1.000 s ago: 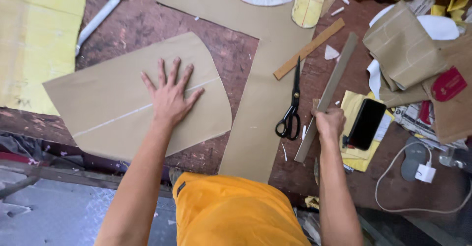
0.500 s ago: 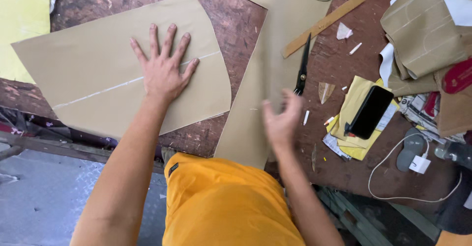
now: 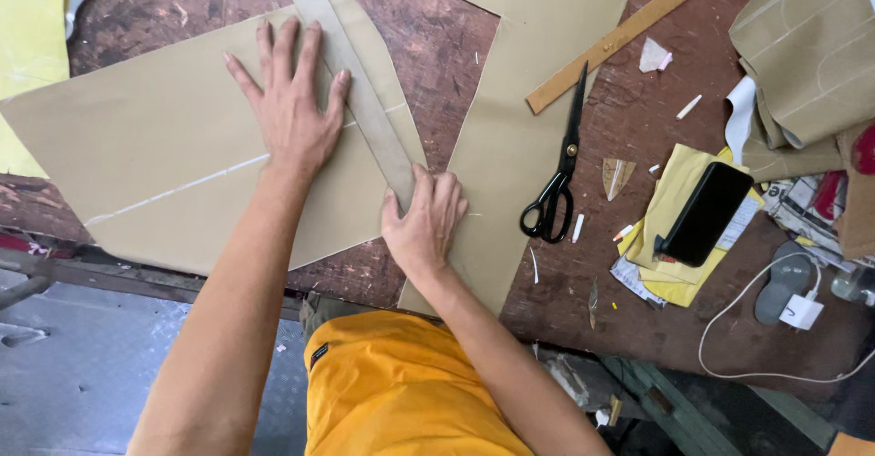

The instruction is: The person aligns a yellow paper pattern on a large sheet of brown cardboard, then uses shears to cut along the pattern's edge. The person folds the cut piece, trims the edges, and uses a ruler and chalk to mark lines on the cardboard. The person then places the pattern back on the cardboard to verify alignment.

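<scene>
The left hand (image 3: pixel 292 110) lies flat with fingers spread on a large tan cardboard pattern piece (image 3: pixel 164 164), which rests on the worn reddish-brown desk (image 3: pixel 437 46) and carries a pale chalk line running across it. Its grip is wide open, the palm pressing down and closing on nothing, though the forefinger side touches a long grey-tan strip (image 3: pixel 360 96) laid diagonally over the pattern piece. The right hand (image 3: pixel 424 219) sits at the lower end of that strip, with fingertips bent down onto it near the pattern piece's right edge; it pins the strip rather than wrapping around it, so its grip is flat and not closed. Just to the right of this hand lies a second, long piece of tan cardboard (image 3: pixel 519 101) stretching toward the far side of the desk. Black-handled scissors (image 3: pixel 558 174) rest on the desk beside that cardboard, blades pointing away from the person, and a wooden ruler (image 3: pixel 611 44) lies at an angle beyond their tips. Further right, a dark phone (image 3: pixel 704 212) sits on a pile of yellow papers (image 3: pixel 670 192), and a white charger with its cable (image 3: pixel 802 310) lies near the desk's edge. The person wears orange clothing (image 3: pixel 392 392).
</scene>
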